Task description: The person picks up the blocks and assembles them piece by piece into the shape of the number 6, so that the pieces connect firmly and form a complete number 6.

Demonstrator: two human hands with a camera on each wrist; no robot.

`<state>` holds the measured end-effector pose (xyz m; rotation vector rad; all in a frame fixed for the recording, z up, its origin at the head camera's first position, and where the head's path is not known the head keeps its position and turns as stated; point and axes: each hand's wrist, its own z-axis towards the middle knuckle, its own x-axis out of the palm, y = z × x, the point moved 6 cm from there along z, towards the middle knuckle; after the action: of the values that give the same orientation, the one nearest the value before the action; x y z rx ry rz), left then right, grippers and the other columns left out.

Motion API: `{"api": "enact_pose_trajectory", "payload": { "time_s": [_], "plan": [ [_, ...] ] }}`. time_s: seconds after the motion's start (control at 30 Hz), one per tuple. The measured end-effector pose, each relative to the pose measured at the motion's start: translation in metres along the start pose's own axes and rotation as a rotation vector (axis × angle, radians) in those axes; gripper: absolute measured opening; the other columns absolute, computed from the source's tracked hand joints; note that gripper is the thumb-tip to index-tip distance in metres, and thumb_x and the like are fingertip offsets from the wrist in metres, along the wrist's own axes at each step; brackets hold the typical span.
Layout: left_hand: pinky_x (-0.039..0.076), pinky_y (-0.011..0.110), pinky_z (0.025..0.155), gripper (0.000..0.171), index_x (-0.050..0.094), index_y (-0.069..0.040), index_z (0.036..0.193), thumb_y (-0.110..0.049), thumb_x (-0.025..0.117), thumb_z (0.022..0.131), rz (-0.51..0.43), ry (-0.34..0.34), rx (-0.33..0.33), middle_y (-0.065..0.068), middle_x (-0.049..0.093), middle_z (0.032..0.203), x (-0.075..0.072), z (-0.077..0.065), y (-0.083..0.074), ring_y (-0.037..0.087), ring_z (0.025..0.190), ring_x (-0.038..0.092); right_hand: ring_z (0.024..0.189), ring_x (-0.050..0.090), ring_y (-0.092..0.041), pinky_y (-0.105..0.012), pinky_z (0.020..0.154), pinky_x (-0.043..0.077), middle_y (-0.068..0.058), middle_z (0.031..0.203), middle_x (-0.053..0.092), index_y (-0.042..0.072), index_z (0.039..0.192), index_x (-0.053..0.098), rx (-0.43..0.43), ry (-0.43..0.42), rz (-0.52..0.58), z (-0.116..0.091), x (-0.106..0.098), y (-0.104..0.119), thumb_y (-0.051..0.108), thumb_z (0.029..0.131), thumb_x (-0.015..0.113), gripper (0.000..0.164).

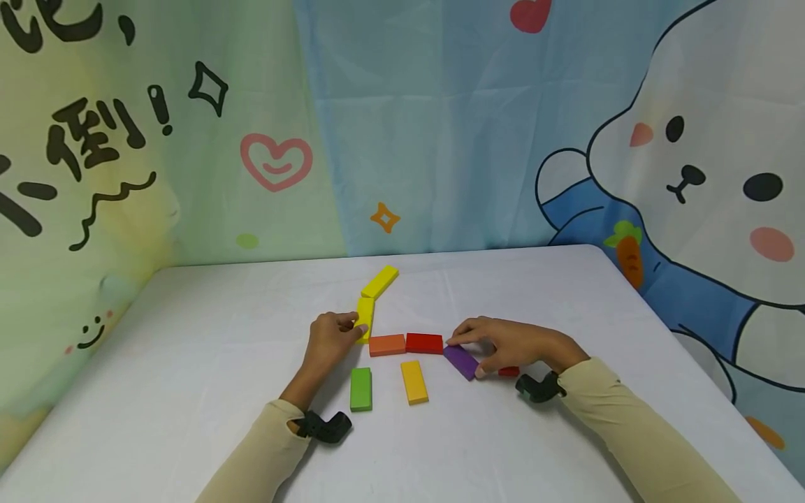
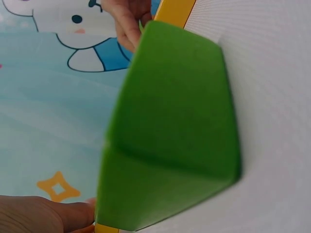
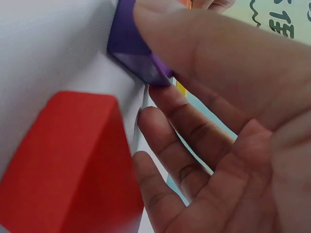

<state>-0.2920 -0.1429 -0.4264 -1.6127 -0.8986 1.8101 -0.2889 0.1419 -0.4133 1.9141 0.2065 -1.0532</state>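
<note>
My left hand pinches a yellow block between thumb and fingers; the block lies on the table. Its far end meets a second yellow block, angled up to the right. From its near end an orange block and a red block run rightward, end to end. At the red block's right end, my right hand grips a slanted purple block, thumb on the near side. In the right wrist view another red block stands beside that hand, partly hidden by it in the head view.
A green block lies nearer the front, looming large in the left wrist view. To its right is an amber block. All sit on a white-covered table with a printed cloth backdrop behind.
</note>
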Motion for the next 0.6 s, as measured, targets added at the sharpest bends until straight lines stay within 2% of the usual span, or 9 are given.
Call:
{"api": "enact_pose_trajectory", "payload": {
  "time_s": [0.37,0.6],
  "plan": [
    [0.055,0.030,0.071,0.036,0.069,0.000,0.119,-0.014,0.074,0.087,-0.002,-0.002,0.002,0.014,0.070,0.102,-0.0002,0.0009,0.0017,0.022,0.087,0.063,0.129,0.037,-0.030,-0.048,0.097,0.044,-0.003,0.143,0.043,0.021,0.140,0.055,0.009,-0.007,0.046,0.0003,0.0009,-0.0025,0.016,0.085,0.075,0.058],
    [0.056,0.031,0.073,0.035,0.069,0.001,0.118,-0.013,0.074,0.087,-0.009,0.001,0.015,0.014,0.070,0.103,-0.0010,0.0001,0.0007,0.022,0.089,0.063,0.123,0.045,-0.028,-0.049,0.095,0.046,-0.004,0.138,0.048,0.023,0.140,0.055,0.049,-0.044,0.081,-0.0015,-0.0011,-0.0025,0.017,0.084,0.076,0.060]
  ]
}}
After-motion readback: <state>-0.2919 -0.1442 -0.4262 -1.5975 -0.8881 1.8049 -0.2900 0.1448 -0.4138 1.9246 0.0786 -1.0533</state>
